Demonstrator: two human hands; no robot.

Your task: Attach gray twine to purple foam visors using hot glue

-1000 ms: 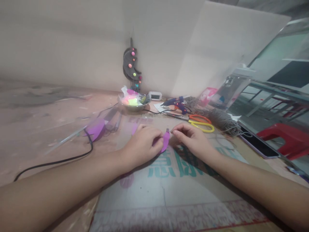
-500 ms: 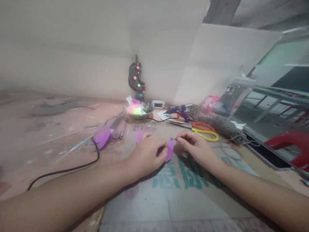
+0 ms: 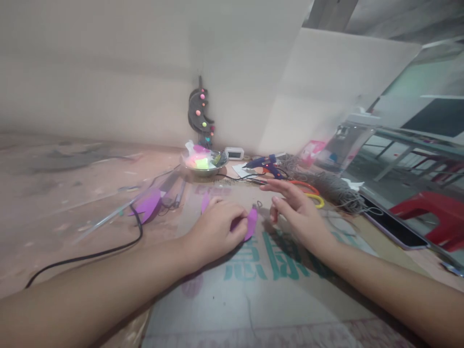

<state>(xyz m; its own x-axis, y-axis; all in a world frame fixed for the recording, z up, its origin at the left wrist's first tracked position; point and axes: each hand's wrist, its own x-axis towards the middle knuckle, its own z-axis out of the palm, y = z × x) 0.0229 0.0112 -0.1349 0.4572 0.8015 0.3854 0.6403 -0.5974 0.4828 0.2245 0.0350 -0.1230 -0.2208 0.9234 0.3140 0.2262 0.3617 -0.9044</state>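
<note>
My left hand (image 3: 216, 228) rests on a cardboard sheet (image 3: 261, 290) with its fingers curled round a purple foam piece (image 3: 250, 225); a small wire loop sticks up at the piece's top. My right hand (image 3: 295, 211) hovers just right of the piece, fingers stretched out and apart, holding nothing. Behind my right hand lie orange and yellow scissors (image 3: 314, 194) and a blue glue gun (image 3: 264, 163).
A metal bowl (image 3: 205, 164) of bright pom-poms stands at the back, near a dark moon ornament (image 3: 199, 112) on the wall. Another purple foam shape (image 3: 149, 205), a black cable (image 3: 90, 253), grey yarn (image 3: 333, 188) and a phone (image 3: 393, 222) lie around. A red stool (image 3: 433, 212) is at right.
My right hand let go of the top of the purple piece and opened, lifting slightly toward the scissors. My left hand kept its hold on the piece.
</note>
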